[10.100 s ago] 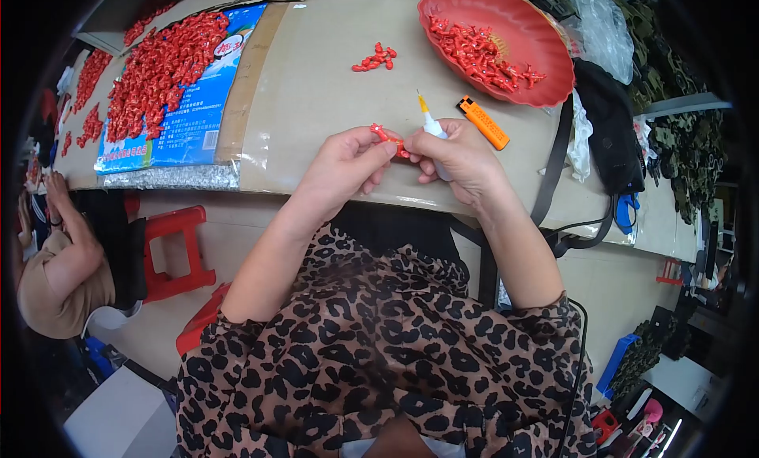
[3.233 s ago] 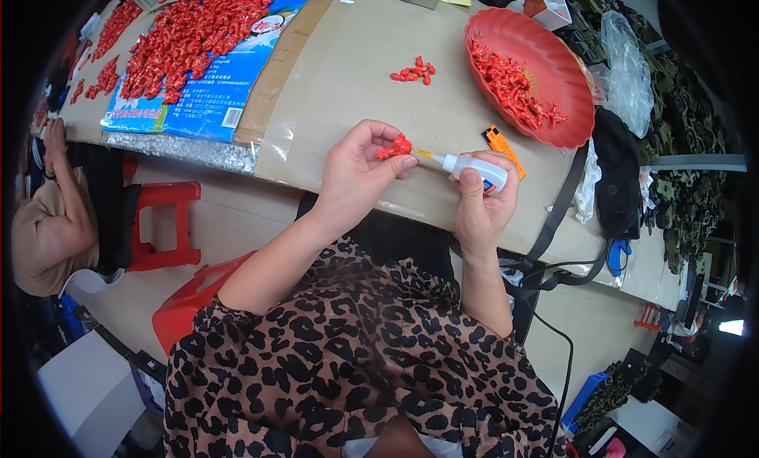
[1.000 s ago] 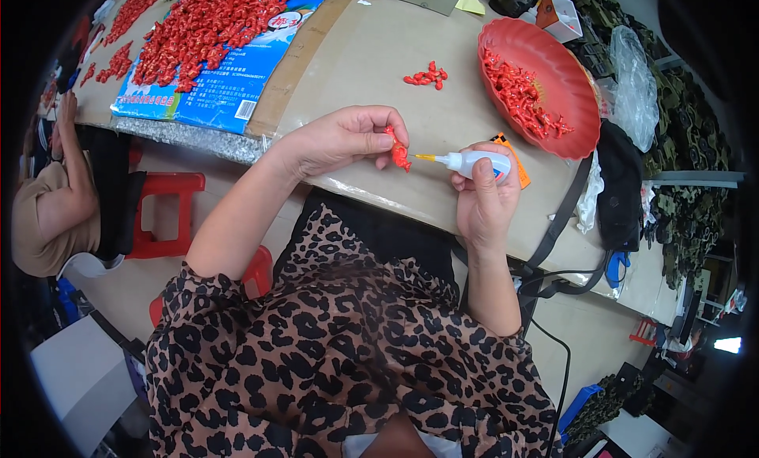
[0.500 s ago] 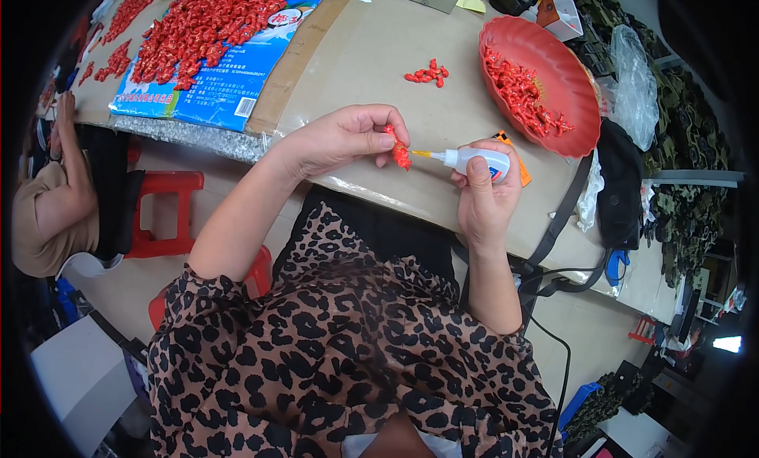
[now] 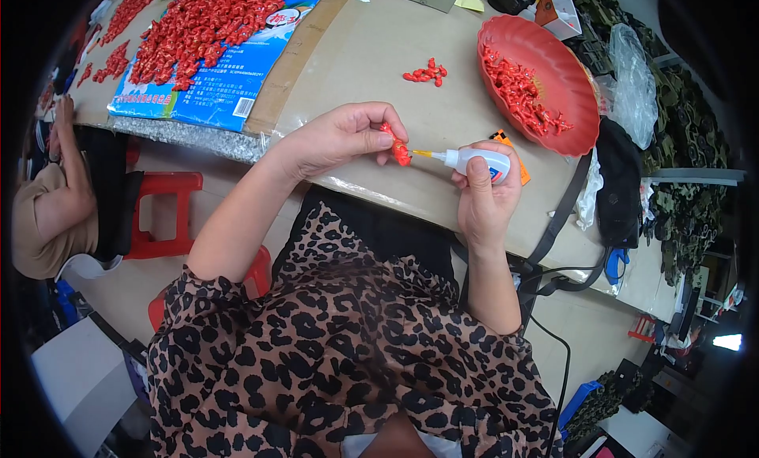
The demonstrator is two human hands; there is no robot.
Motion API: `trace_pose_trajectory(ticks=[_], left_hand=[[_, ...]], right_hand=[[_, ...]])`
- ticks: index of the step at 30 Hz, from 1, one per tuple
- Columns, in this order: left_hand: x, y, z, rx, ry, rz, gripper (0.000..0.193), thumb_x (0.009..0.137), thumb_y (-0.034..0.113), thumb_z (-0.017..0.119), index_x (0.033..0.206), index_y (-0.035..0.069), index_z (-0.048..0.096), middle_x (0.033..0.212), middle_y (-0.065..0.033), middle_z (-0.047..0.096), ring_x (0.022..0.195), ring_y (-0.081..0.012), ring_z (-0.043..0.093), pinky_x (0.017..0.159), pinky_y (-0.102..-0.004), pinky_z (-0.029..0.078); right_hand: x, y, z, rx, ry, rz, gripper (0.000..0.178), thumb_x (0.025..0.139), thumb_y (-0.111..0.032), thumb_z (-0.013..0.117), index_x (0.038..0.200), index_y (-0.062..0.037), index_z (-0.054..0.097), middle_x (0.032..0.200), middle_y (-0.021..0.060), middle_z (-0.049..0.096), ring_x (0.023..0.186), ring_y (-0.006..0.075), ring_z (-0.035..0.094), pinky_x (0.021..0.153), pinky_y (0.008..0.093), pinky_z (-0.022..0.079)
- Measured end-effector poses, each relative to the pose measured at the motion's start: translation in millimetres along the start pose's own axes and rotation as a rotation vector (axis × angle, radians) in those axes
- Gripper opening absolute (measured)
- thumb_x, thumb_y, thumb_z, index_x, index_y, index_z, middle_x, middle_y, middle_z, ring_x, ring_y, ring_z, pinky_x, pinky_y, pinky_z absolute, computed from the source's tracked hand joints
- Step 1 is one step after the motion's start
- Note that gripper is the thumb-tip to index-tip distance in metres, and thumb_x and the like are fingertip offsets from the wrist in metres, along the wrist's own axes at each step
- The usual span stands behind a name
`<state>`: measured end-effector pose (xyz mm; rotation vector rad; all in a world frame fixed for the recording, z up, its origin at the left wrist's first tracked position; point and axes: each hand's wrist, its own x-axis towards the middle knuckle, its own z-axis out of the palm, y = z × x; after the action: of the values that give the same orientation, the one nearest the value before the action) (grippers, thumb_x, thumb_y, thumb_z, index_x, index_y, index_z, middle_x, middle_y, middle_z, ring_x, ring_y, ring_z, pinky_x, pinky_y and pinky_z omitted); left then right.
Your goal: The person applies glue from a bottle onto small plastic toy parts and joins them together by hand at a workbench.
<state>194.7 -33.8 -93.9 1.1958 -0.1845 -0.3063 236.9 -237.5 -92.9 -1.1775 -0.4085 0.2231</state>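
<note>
Between the thumb and fingers of my left hand [image 5: 360, 136] is a small glossy red figurine [image 5: 401, 152], its exact kind too small to make out. My right hand [image 5: 489, 201] is wrapped round a white glue bottle [image 5: 474, 164] lying sideways. Its thin yellow nozzle [image 5: 424, 153] points left, with the tip close to the figurine; whether they touch I cannot tell. Both hands are over the table's near edge. Beyond them lies a little cluster of red pieces [image 5: 427, 73]. To the right, a red scalloped bowl [image 5: 581, 134] holds many more.
A large heap of red pieces [image 5: 205, 31] covers a blue printed sheet [image 5: 213, 106] at the far left. An orange-and-black packet [image 5: 522, 170] lies behind my right hand. Black straps [image 5: 565, 209] hang over the right edge. Another person [image 5: 59, 197] sits at left near a red stool [image 5: 170, 209].
The figurine has turned slightly in my left fingers, and its lower end sits a little higher. The glue bottle and my right hand have hardly moved.
</note>
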Motion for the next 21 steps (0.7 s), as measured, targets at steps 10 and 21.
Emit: trace_pose_trajectory(ticks=[10, 21], left_hand=[[-0.1, -0.4, -0.5, 0.003, 0.002, -0.015, 0.012, 0.083, 0.013, 0.049, 0.089, 0.002, 0.05, 0.082, -0.0063, 0.054, 0.078, -0.0114, 0.052, 0.066, -0.0214, 0.04], [-1.2, -0.4, -0.9, 0.015, 0.0, -0.024, 0.012, 0.083, 0.013, 0.049, 0.088, 0.002, 0.05, 0.081, -0.007, 0.055, 0.075, -0.0105, 0.05, 0.063, -0.0203, 0.039]], right_hand=[[1.2, -1.5, -0.5, -0.051, -0.023, -0.054, 0.024, 0.078, -0.015, 0.06, 0.091, -0.0023, 0.043, 0.079, 0.0059, 0.052, 0.063, 0.0081, 0.049, 0.057, 0.0194, 0.042], [1.7, -1.1, 1.1, -0.08, -0.013, -0.046, 0.025, 0.078, -0.015, 0.06, 0.091, -0.0021, 0.044, 0.08, 0.0059, 0.052, 0.064, 0.0084, 0.05, 0.057, 0.0198, 0.042]])
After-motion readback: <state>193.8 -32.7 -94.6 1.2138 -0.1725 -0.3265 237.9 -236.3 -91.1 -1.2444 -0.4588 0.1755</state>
